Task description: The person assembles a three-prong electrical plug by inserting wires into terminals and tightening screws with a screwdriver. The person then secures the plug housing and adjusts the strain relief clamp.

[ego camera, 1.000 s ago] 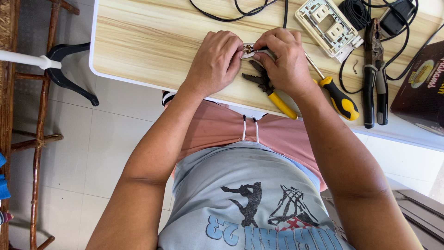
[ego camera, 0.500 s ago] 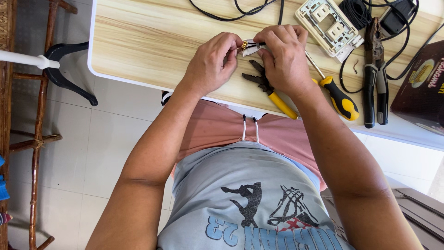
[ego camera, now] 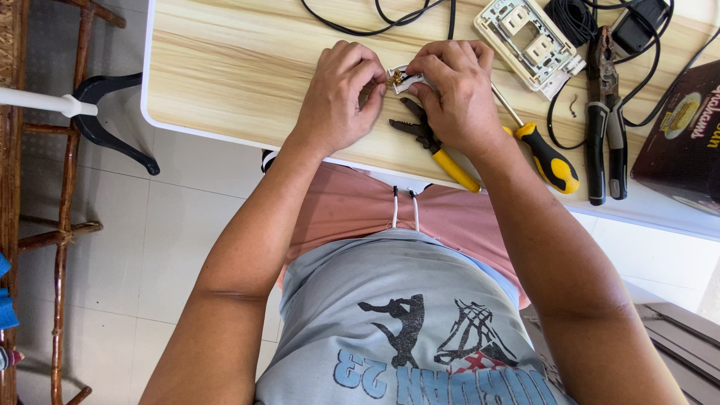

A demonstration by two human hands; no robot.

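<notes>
Over the near edge of the pale wooden table (ego camera: 225,67), both hands meet around a small white electrical fitting (ego camera: 405,79) with a brass terminal showing at its left end. The left hand (ego camera: 337,94) has its fingertips curled in and pinched at that brass end, while the right hand (ego camera: 454,90) is clenched around the fitting's body, which steadies it just above the tabletop. Just below the hands lie yellow-handled pliers (ego camera: 439,146), and a yellow-and-black screwdriver (ego camera: 544,154) rests beside the right wrist, both within easy reach. Farther right sit larger black-handled pliers (ego camera: 604,120), a white double socket plate (ego camera: 529,41), a black cable (ego camera: 375,19) and a dark brown box (ego camera: 682,135).
</notes>
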